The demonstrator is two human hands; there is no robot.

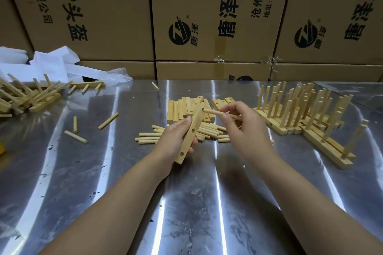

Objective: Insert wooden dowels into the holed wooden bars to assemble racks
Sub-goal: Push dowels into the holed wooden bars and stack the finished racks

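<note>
Two grips were busy above the bench (103, 172). The left grip (176, 141) was wrapped round a holed bar (192, 128), its long side pointing away. The right grip (242, 126) pinched a dowel (213, 112) lying sideways, its tip just beside the bar's far hole.

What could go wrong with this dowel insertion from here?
1. The bar is held in the air, tilted, by the left hand alone; the dowel in the right hand may enter its top hole skewed and jam.
2. If it slips, it drops among the loose dowels below.
</note>
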